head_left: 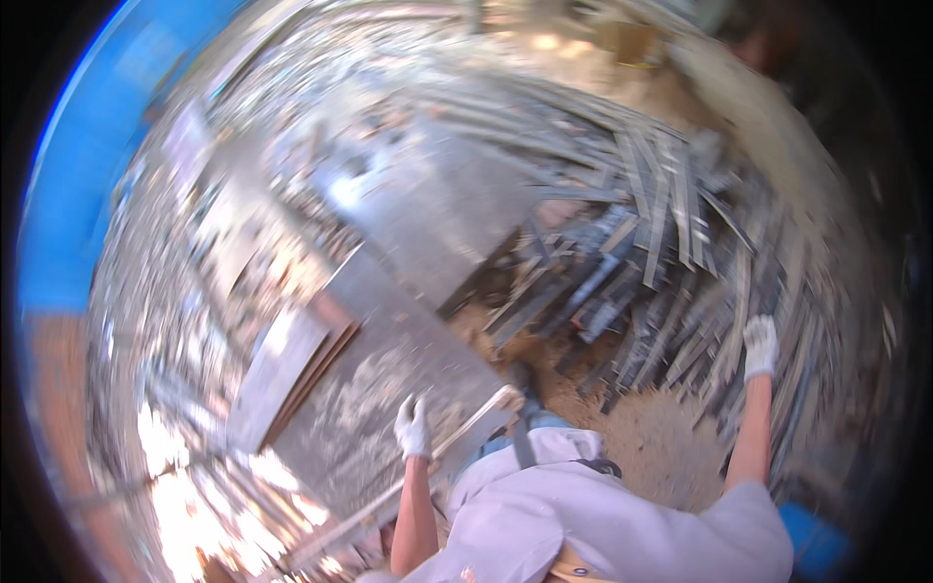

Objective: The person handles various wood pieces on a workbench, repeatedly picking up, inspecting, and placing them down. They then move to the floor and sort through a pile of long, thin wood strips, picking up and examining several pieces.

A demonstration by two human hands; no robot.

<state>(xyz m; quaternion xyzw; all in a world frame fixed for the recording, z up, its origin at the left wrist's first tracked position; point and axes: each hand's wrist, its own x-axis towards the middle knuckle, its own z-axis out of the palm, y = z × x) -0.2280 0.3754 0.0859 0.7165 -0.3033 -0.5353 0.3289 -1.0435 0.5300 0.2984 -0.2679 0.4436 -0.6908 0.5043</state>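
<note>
The left hand [412, 428], gloved, is at seven o'clock, seen against the board [374, 364]; its grip is released, thumb apart from fingers. The right hand [761, 347], gloved, is at three o'clock by the slats [671, 325]; with this blur I cannot tell its grip. Panels [277, 379] overlap the board at eight o'clock; a sheet [442, 214] lies at eleven.

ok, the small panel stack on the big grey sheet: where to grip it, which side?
Probably by the long brown edge of the small panel stack, coming from the right, where the left hand is. That edge faces the hand and its layers show; the top is broad and flat, with little to pinch. Blur hides any gap above the big grey sheet.
</note>
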